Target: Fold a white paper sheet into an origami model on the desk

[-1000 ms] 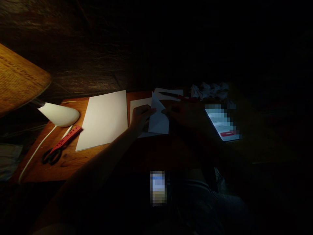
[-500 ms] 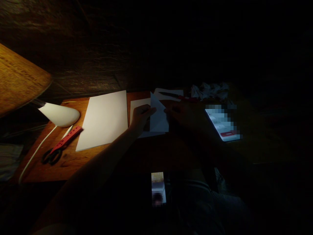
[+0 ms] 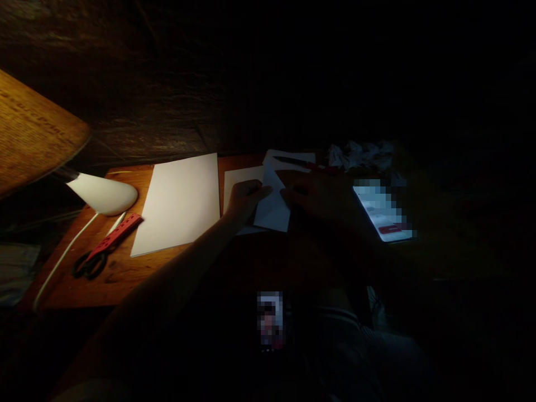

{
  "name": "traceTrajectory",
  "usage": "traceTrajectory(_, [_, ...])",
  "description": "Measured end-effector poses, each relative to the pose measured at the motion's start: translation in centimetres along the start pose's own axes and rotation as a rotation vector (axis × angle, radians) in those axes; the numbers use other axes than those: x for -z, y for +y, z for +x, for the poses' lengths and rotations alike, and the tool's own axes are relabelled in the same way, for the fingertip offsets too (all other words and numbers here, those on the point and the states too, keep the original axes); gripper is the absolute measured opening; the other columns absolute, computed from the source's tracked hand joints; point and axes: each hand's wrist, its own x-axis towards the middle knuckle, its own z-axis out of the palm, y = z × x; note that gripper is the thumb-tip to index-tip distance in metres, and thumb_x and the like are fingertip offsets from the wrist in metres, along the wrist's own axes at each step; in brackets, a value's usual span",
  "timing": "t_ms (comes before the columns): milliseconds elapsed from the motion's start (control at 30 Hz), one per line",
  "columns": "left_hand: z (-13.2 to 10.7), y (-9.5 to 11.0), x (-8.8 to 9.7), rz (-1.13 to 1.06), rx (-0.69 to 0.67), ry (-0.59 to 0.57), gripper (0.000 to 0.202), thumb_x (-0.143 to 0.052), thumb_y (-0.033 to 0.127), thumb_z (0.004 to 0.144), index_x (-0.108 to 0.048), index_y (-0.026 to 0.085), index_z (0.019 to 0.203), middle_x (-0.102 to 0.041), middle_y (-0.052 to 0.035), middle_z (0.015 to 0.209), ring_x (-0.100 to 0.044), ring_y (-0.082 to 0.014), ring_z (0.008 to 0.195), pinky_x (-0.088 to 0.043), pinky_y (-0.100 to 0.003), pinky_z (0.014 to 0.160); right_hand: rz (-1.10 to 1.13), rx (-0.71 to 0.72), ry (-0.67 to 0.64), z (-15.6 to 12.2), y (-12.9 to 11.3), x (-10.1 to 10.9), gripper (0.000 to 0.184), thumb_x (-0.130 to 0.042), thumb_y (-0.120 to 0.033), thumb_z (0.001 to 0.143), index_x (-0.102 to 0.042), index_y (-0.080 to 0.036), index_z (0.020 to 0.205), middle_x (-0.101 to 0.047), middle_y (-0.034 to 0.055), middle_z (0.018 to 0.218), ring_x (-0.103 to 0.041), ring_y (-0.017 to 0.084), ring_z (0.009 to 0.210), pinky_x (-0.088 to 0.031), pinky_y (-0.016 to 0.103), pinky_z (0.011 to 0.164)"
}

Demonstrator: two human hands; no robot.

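Observation:
My left hand (image 3: 247, 200) and my right hand (image 3: 310, 195) both grip a folded white paper (image 3: 273, 205) from opposite sides, resting it on the wooden desk (image 3: 117, 273). My right hand lies deep in shadow, so its fingers are hard to make out. Under my left hand lies another white sheet (image 3: 242, 187). A larger white sheet (image 3: 176, 204) sits to the left of my left hand. Beyond my hands, a dark-bladed knife (image 3: 293, 162) rests on a further white paper (image 3: 288, 157).
Red-handled scissors (image 3: 103, 251) and a white lamp (image 3: 103, 194) with its cord (image 3: 62, 262) stand at the left. A lit phone (image 3: 383, 212) lies right, crumpled paper (image 3: 360, 155) behind it. Another phone (image 3: 270, 319) glows below the desk.
The folded paper has tilted between my hands, and its upper point now leans less upright. The lower phone's screen shows a different picture.

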Motion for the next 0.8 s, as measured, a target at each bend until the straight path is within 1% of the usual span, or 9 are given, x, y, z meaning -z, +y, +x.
traceTrajectory(133, [0.0, -0.1, 0.0, -0.010, 0.011, 0.000, 0.038, -0.084, 0.044, 0.068, -0.057, 0.020, 0.058, -0.048, 0.0031, 0.056, -0.044, -0.0100, 0.053, -0.029, -0.024, 0.049, 0.009, -0.005, 0.011, 0.1, 0.5, -0.3, 0.030, -0.066, -0.036, 0.091, -0.061, -0.020, 0.066, -0.063, -0.0003, 0.071, -0.054, 0.015, 0.070, -0.041, 0.028, 0.066])
traceTrajectory(300, [0.1, -0.2, -0.1, -0.005, 0.003, 0.007, 0.035, -0.081, 0.040, 0.071, -0.055, 0.020, 0.058, -0.048, 0.0025, 0.057, -0.046, -0.0111, 0.055, -0.032, -0.025, 0.050, -0.024, 0.020, -0.002, -0.1, 0.0, -0.1, 0.030, -0.065, -0.035, 0.092, -0.062, -0.020, 0.066, -0.062, -0.0010, 0.067, -0.050, 0.013, 0.064, -0.038, 0.028, 0.063])
traceTrajectory(433, [0.2, -0.3, 0.0, 0.005, -0.020, 0.006, 0.037, -0.081, 0.040, 0.071, -0.053, 0.021, 0.056, -0.045, 0.0030, 0.056, -0.044, -0.0109, 0.055, -0.030, -0.024, 0.049, -0.025, 0.031, -0.005, -0.2, -0.3, 0.0, 0.031, -0.066, -0.037, 0.092, -0.062, -0.020, 0.066, -0.064, -0.0001, 0.069, -0.052, 0.014, 0.065, -0.039, 0.028, 0.063])
traceTrajectory(567, [0.3, -0.3, 0.1, 0.011, -0.021, -0.008, 0.036, -0.081, 0.039, 0.072, -0.055, 0.020, 0.057, -0.047, 0.0027, 0.056, -0.045, -0.0109, 0.055, -0.031, -0.024, 0.050, -0.034, 0.039, -0.025, -0.1, -0.2, -0.1, 0.033, -0.066, -0.039, 0.093, -0.062, -0.020, 0.067, -0.064, 0.0003, 0.070, -0.053, 0.014, 0.066, -0.040, 0.028, 0.063])
traceTrajectory(667, [0.1, -0.2, 0.0, 0.045, -0.018, -0.068, 0.037, -0.081, 0.039, 0.073, -0.054, 0.020, 0.056, -0.048, 0.0028, 0.056, -0.046, -0.0102, 0.054, -0.029, -0.023, 0.049, -0.021, 0.029, -0.019, -0.2, -0.5, 0.0, 0.033, -0.067, -0.042, 0.093, -0.061, -0.020, 0.069, -0.064, 0.0006, 0.072, -0.055, 0.015, 0.069, -0.042, 0.028, 0.064])
traceTrajectory(800, [-0.7, 0.0, -0.4, 0.081, -0.004, -0.217, 0.034, -0.084, 0.039, 0.069, -0.059, 0.019, 0.058, -0.053, 0.0019, 0.058, -0.046, -0.0092, 0.054, -0.030, -0.023, 0.049, -0.039, 0.071, 0.011, -0.7, -1.6, 0.4, 0.033, -0.073, -0.046, 0.089, -0.061, -0.021, 0.072, -0.065, 0.0011, 0.076, -0.056, 0.016, 0.072, -0.042, 0.029, 0.066])
